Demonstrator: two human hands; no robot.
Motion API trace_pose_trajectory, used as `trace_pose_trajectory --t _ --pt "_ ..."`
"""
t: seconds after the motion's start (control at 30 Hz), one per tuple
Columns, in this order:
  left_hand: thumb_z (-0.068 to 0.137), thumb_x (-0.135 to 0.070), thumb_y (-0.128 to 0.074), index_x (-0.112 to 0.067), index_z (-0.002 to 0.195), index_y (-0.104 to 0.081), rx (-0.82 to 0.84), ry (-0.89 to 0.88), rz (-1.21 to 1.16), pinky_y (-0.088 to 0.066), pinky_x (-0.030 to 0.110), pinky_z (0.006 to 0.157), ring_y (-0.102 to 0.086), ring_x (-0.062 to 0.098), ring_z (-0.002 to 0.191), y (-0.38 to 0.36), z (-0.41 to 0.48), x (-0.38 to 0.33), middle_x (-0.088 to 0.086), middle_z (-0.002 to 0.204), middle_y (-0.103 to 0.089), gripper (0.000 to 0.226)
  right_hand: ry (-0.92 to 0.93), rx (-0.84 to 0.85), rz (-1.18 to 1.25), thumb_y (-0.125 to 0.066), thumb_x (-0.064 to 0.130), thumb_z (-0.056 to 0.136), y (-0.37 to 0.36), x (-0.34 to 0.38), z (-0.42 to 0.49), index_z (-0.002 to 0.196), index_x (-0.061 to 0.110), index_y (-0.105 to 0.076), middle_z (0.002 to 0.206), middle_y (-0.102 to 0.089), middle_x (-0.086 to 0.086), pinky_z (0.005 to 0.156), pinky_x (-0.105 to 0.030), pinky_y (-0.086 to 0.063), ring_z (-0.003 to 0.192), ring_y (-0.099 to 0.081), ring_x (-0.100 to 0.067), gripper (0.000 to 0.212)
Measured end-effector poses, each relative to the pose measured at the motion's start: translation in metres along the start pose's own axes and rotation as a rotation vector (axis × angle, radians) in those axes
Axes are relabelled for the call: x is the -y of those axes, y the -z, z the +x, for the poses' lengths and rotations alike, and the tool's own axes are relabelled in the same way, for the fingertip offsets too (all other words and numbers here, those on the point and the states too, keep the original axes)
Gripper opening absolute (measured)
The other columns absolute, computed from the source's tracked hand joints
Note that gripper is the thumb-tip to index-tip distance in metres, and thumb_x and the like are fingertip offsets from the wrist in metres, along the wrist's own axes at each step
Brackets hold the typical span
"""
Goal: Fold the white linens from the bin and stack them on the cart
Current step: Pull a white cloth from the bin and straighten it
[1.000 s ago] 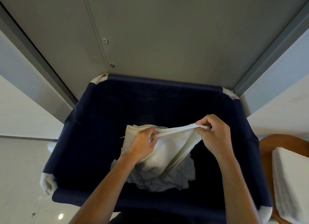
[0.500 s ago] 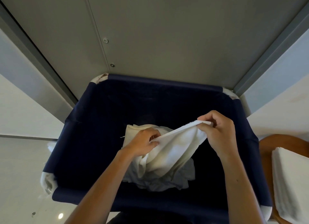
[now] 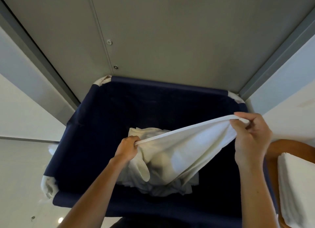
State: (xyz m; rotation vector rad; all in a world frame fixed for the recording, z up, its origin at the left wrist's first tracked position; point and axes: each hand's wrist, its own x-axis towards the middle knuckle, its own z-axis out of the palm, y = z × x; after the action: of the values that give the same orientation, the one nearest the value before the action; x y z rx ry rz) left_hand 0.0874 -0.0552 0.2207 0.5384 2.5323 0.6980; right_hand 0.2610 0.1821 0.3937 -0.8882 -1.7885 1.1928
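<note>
Both hands are closed on one hemmed edge of a white linen [image 3: 184, 151]. The hem is gripped in the curled fist of the left hand [image 3: 127, 147] over the middle of the navy fabric bin [image 3: 105, 125]. Its other end is pinched between thumb and fingers of the right hand [image 3: 250, 139], higher up and near the bin's far right corner.

The hem [image 3: 187, 128] is drawn taut between the two grips. This is judged to be a way of finding a straight edge and spreading the piece before any fold is made.

From that edge the linen hangs in a loose sag, and its lower part trails into the heap of crumpled linens [image 3: 170, 188] on the bottom of the bin. Whether it is fully free of the heap cannot be told. It is seen as soft, slightly cream-white cloth with a thick rolled hem, unfolded and creased.

Just beside the bin's right edge, a stack of folded linens [image 3: 298, 185] lies on the wooden cart [image 3: 289, 144]. That nearness is judged to explain why the piece is raised toward that side.
</note>
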Motion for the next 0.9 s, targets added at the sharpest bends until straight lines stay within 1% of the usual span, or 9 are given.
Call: trace_pose_trajectory --t 0.1,0.23,0.37,0.43,0.5,0.6,0.67,0.77,0.9 --pt "0.095 -0.006 -0.049 -0.015 0.089 -0.063 -0.042 0.044 -0.034 -0.05 0.033 0.063 -0.06 0.021 0.072 0.002 -0.003 0.012 0.001 0.08 -0.061 0.018 -0.053 -0.052 -0.034 -0.062 0.004 0.087 0.006 -0.006 0.008 0.096 0.019 -0.063 0.09 -0.064 0.008 0.074 -0.012 -0.042 0.082 -0.057 -0.001 0.017" --pt "0.098 -0.01 -0.043 -0.01 0.097 -0.061 -0.059 0.046 -0.132 -0.039 0.022 0.055 -0.056 0.022 0.071 0.013 -0.002 0.004 0.002 0.077 -0.058 0.018 -0.156 0.053 -0.09 -0.061 0.008 0.09 0.007 -0.008 0.014 0.105 0.017 -0.065 0.1 -0.064 0.004 0.073 -0.014 -0.041 0.089 -0.057 -0.007 0.018" --pt "0.099 -0.011 -0.04 -0.025 0.106 -0.059 0.012 -0.075 -0.219 -0.039 0.016 0.056 -0.055 0.011 0.069 0.022 -0.009 -0.031 -0.005 0.084 -0.059 0.024 -0.147 0.377 -0.145 -0.063 0.002 0.084 -0.007 -0.005 0.008 0.085 0.025 -0.069 0.084 -0.069 0.011 0.065 -0.011 -0.042 0.08 -0.061 0.002 0.024" --pt "0.099 -0.009 -0.041 -0.023 0.106 -0.061 0.042 -0.176 -0.253 -0.039 0.012 0.057 -0.053 0.005 0.068 0.023 -0.013 -0.053 -0.011 0.083 -0.057 0.025 -0.14 0.568 -0.203 -0.065 0.003 0.082 -0.026 -0.005 0.0 0.081 0.026 -0.071 0.081 -0.07 0.013 0.063 -0.012 -0.043 0.075 -0.062 0.004 0.023" --pt "0.097 -0.007 -0.045 -0.018 0.1 -0.062 0.058 -0.268 -0.272 -0.038 0.009 0.061 -0.052 0.001 0.069 0.024 -0.018 -0.072 -0.015 0.081 -0.055 0.021 -0.103 0.725 -0.252 -0.066 0.005 0.081 -0.046 -0.01 -0.011 0.079 0.028 -0.071 0.093 -0.069 0.013 0.069 -0.014 -0.043 0.077 -0.06 0.006 0.024" --pt "0.092 -0.003 -0.05 -0.02 0.086 -0.059 0.056 -0.371 -0.279 -0.037 0.009 0.062 -0.051 -0.005 0.067 0.029 -0.022 -0.09 -0.014 0.075 -0.053 0.02 -0.084 0.973 -0.284 -0.067 0.007 0.083 -0.072 -0.021 -0.029 0.08 0.031 -0.069 0.128 -0.049 0.014 0.091 -0.02 -0.04 0.107 -0.051 0.002 0.025" --pt "0.09 -0.003 -0.052 -0.022 0.082 -0.058 0.058 -0.405 -0.279 -0.037 0.01 0.062 -0.05 -0.005 0.066 0.032 -0.023 -0.094 -0.013 0.073 -0.053 0.022 -0.092 1.089 -0.347 -0.064 0.007 0.086 -0.083 -0.03 -0.037 0.09 0.023 -0.071 0.121 -0.047 0.014 0.091 -0.017 -0.036 0.109 -0.048 -0.002 0.017" --pt "0.091 -0.006 -0.056 -0.02 0.09 -0.062 0.093 -0.41 -0.274 -0.043 0.013 0.068 -0.055 -0.001 0.075 0.035 -0.021 -0.088 -0.01 0.082 -0.061 0.015 -0.02 1.069 -0.493 -0.061 0.009 0.088 -0.09 -0.041 -0.041 0.098 0.013 -0.071 0.092 -0.051 0.014 0.074 -0.008 -0.036 0.086 -0.049 -0.003 0.015" --pt "0.086 0.003 -0.055 -0.009 0.094 -0.063 0.116 -0.408 -0.17 -0.043 0.013 0.071 -0.054 0.005 0.078 0.032 -0.014 -0.073 -0.006 0.086 -0.06 0.016 0.012 0.957 -0.473 -0.064 0.007 0.085 -0.088 -0.043 -0.042 0.087 0.015 -0.073 0.083 -0.054 0.019 0.069 -0.001 -0.035 0.078 -0.052 0.002 0.012"
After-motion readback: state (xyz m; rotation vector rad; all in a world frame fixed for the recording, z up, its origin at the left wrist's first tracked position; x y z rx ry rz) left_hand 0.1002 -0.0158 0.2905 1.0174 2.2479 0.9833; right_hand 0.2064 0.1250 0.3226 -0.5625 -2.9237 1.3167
